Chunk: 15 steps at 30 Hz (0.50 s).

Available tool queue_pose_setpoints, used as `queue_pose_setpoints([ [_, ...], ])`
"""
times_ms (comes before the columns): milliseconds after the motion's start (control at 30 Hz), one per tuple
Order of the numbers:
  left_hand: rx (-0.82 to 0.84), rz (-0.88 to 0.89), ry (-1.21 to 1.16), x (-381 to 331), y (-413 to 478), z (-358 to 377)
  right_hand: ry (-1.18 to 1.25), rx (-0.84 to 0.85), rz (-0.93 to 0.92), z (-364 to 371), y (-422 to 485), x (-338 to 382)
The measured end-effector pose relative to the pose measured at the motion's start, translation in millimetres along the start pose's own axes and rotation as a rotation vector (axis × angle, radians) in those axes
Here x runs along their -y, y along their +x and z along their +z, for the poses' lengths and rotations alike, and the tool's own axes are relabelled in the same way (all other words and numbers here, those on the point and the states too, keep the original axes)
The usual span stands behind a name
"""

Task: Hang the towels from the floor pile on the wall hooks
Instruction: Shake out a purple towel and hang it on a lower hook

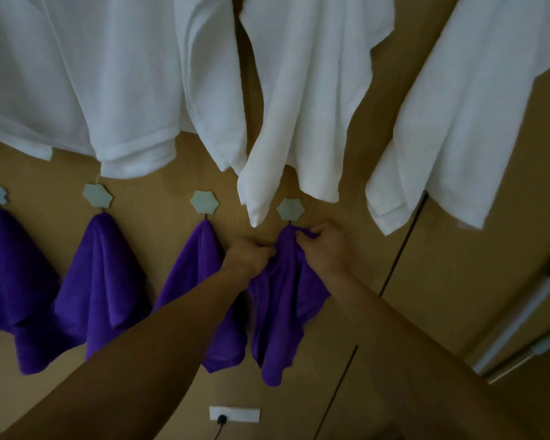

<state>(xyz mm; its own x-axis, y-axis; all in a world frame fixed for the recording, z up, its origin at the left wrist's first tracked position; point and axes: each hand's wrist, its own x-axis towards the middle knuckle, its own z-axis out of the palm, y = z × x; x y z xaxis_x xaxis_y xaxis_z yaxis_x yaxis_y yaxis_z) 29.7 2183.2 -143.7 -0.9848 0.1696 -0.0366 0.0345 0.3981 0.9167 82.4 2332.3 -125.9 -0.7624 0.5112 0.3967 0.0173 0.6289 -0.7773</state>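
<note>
A purple towel [281,309] hangs at the fourth flower-shaped wall hook [290,209]. My left hand [246,257] pinches the towel's left side just below the hook. My right hand [326,246] grips the towel's top fold right under the hook. Three other purple towels hang from the hooks to the left: one [4,268] at the far left, one [99,281] beside it, and one [197,268] next to my left forearm. The floor pile is out of view.
Several large white towels [299,100] hang from a higher row and drape down to just above the hooks. A white wall socket [234,413] with a black plug sits low on the brown wall. A pale pole [521,319] leans at the right.
</note>
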Motion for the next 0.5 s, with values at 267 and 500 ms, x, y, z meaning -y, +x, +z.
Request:
queue_pose_setpoints([
  [267, -0.316, 0.370, 0.880, -13, -20, 8, -0.583, -0.176, -0.257, -4, -10, 3],
  [500, -0.103, 0.816, 0.662, -5, -19, 1, -0.186, 0.047, -0.368, 0, -22, -6],
])
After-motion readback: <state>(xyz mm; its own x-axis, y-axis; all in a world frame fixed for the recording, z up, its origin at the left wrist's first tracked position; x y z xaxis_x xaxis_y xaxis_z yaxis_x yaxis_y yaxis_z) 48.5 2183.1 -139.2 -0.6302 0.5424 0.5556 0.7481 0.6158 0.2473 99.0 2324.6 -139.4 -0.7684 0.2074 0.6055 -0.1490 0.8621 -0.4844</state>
